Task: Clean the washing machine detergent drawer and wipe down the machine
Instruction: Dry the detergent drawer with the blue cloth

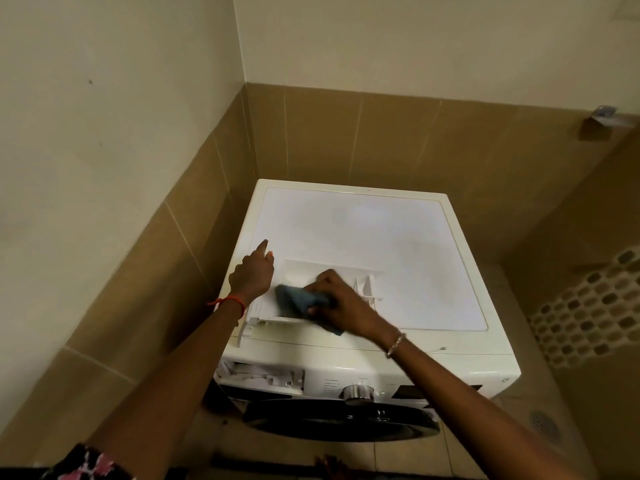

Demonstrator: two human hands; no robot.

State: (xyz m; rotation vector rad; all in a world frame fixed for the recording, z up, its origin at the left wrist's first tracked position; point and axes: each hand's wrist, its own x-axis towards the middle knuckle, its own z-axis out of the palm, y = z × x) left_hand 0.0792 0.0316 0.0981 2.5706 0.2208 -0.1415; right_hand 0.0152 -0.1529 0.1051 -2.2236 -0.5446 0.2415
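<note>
A white front-loading washing machine point(408, 244) stands in a tiled corner. Its white detergent drawer point(298, 275) has been taken out and lies on the machine's top near the front left. My right hand point(341, 299) grips a blue-grey cloth point(298, 301) and presses it on the drawer. My left hand point(252, 273) holds the drawer's left side, index finger stretched out over the top panel. The empty drawer slot point(263, 374) shows on the front panel, left of the silver dial point(358, 393).
Tan tiled walls close in on the left and behind the machine. The dark round door point(341, 422) bulges out below the panel. A mosaic-tiled wall point(585, 313) runs along the right, with a floor drain point(543, 424) near it.
</note>
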